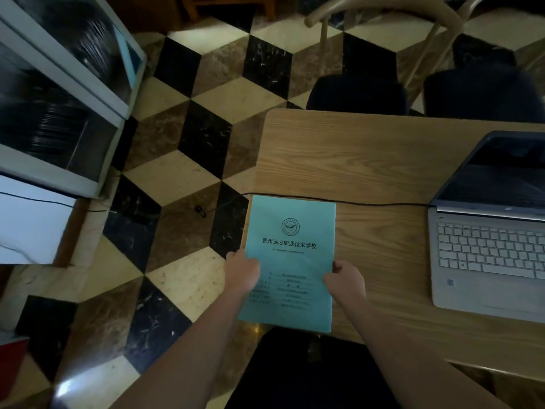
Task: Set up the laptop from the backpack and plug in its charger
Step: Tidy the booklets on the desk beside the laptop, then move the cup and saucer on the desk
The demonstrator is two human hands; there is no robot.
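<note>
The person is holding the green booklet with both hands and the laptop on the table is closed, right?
Not quite. The head view shows the laptop open, its dark screen raised above the keyboard. The rest is right: the left hand and right hand both hold the green booklet at the table edge.

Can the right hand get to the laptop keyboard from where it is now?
Probably yes, once it lets go: the right hand is gripping the green booklet, but bare table lies between it and the open laptop.

Floor: black, cream, brown marble tiles in cube pattern. Wooden bench at right of frame. Two dark-cushioned chairs with pale curved frames, upper right. White glass-front cabinet, upper left. Dim light.
</note>
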